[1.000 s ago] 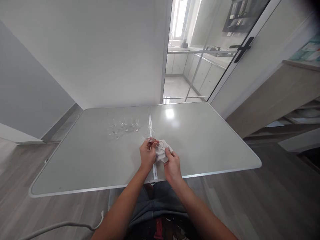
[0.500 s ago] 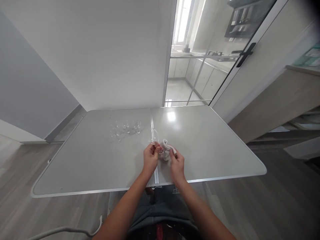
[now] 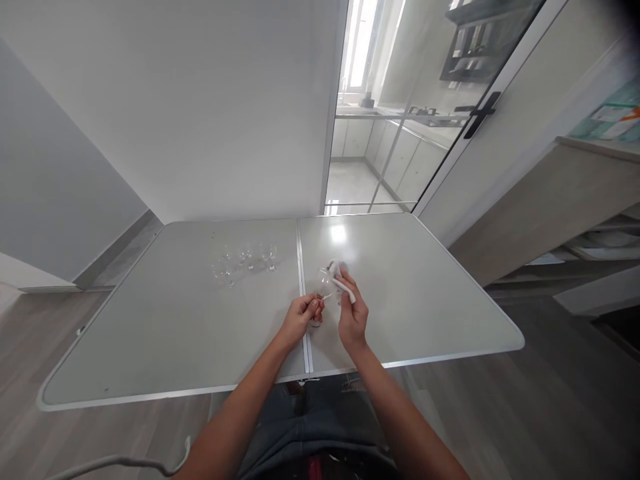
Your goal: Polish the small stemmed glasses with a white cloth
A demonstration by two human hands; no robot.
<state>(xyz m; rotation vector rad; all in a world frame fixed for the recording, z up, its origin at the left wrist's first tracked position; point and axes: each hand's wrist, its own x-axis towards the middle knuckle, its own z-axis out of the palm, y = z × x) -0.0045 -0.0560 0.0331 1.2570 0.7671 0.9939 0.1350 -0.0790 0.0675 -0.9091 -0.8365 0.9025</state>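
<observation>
Head view: left hand [image 3: 301,316] pinches the stem of a small clear stemmed glass [image 3: 323,283] above the grey folding table [image 3: 425,300]; right hand [image 3: 351,313] grips a white cloth [image 3: 340,280] against its bowl. Glass likely light, slippery, fragile; stem hold suits

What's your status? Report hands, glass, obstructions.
Left hand grips glass by the stem. Right hand presses cloth against its bowl. Spare glasses stand apart.

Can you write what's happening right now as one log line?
left hand: holds glass by stem | right hand: presses cloth to its bowl | other glasses: standing on table
</observation>
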